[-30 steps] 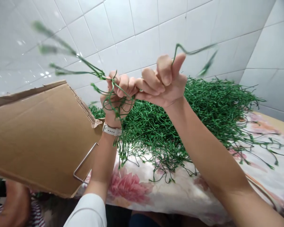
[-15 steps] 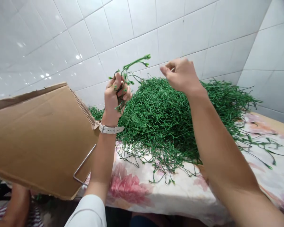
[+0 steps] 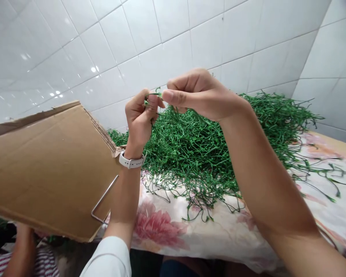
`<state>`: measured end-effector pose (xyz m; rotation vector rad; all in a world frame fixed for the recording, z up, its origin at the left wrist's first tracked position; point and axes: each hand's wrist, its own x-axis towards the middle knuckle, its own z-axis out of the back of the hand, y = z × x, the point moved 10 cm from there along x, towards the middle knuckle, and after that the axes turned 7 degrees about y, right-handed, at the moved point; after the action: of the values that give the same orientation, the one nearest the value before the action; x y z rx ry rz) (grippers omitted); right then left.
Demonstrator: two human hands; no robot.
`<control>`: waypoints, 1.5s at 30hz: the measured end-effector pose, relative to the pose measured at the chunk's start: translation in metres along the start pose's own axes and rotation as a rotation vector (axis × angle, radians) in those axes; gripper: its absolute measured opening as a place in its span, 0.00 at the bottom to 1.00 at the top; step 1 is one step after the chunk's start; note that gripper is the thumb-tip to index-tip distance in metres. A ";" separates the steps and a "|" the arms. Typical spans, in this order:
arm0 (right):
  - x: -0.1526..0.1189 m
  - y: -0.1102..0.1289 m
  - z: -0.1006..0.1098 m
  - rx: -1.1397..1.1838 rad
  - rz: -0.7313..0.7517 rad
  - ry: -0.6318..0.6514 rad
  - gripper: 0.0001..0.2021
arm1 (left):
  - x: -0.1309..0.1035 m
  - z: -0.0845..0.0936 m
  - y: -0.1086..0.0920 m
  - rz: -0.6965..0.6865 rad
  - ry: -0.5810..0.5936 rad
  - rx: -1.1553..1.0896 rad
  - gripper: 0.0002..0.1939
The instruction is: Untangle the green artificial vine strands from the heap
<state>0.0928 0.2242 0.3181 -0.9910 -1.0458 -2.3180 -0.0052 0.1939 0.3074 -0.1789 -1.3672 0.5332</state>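
Observation:
My left hand, with a white watch strap at the wrist, is closed on thin green stems. My right hand pinches a green stem between thumb and fingers, right beside the left fingertips. The stem spans the small gap between the two hands. Behind and below them lies a large tangled pile of green plastic-looking stems, heaped on a floral tablecloth. The right hand and forearm hide part of the pile.
A brown cardboard box stands at the left, with a bent metal wire by its edge. Behind the pile rises a white tiled wall. Another person's arm shows at the lower left. Loose stems trail to the right.
My right hand has moved left to meet my left hand and now pinches a stem there. The left fingers have closed more tightly, and the stems that stuck up above them no longer do.

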 end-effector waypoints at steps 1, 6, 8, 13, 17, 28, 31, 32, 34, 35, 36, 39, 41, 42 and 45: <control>0.001 -0.001 -0.003 0.072 0.016 0.006 0.29 | -0.001 -0.004 0.000 0.016 -0.012 -0.084 0.23; 0.007 -0.015 -0.012 0.424 0.093 -0.009 0.29 | -0.009 -0.025 0.011 0.135 -0.038 -0.446 0.26; 0.008 -0.020 -0.014 0.506 0.126 -0.012 0.30 | -0.010 -0.027 0.018 0.178 -0.049 -0.472 0.28; 0.011 -0.015 -0.014 0.684 0.315 -0.001 0.28 | -0.014 -0.015 0.023 0.179 -0.193 -0.512 0.27; 0.010 -0.003 -0.011 0.836 0.463 -0.014 0.29 | -0.015 -0.004 0.012 0.099 -0.269 -0.492 0.23; 0.008 -0.043 0.000 0.667 0.146 -0.147 0.18 | -0.008 0.000 0.030 0.244 -0.274 -0.729 0.23; 0.004 -0.053 0.008 0.587 0.056 -0.159 0.14 | -0.006 0.005 0.025 0.245 -0.291 -0.618 0.12; 0.002 -0.056 0.011 0.557 0.029 -0.177 0.14 | -0.006 0.007 0.023 0.235 -0.304 -0.541 0.12; -0.002 -0.060 0.018 0.492 -0.006 -0.241 0.14 | -0.007 0.010 0.020 0.218 -0.320 -0.388 0.18; -0.004 -0.060 0.022 0.454 -0.010 -0.280 0.14 | -0.008 0.009 0.020 0.214 -0.322 -0.325 0.20; -0.005 -0.060 0.026 0.411 -0.010 -0.317 0.14 | -0.008 0.009 0.021 0.212 -0.319 -0.271 0.22; -0.009 -0.063 0.040 0.227 -0.027 -0.401 0.17 | -0.007 0.012 0.024 0.196 -0.338 -0.188 0.24; -0.016 -0.069 0.055 -0.005 -0.105 -0.441 0.19 | -0.007 0.020 0.028 0.207 -0.375 -0.184 0.22; -0.022 -0.074 0.064 -0.161 -0.183 -0.450 0.20 | -0.007 0.025 0.030 0.228 -0.388 -0.186 0.21; -0.047 -0.092 0.096 -0.598 -0.470 -0.422 0.25 | -0.006 0.034 0.036 0.298 -0.372 -0.168 0.16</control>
<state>0.1100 0.3599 0.2838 -1.6649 -0.7937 -2.9869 -0.0473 0.2160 0.2938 -0.4420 -1.7630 0.7247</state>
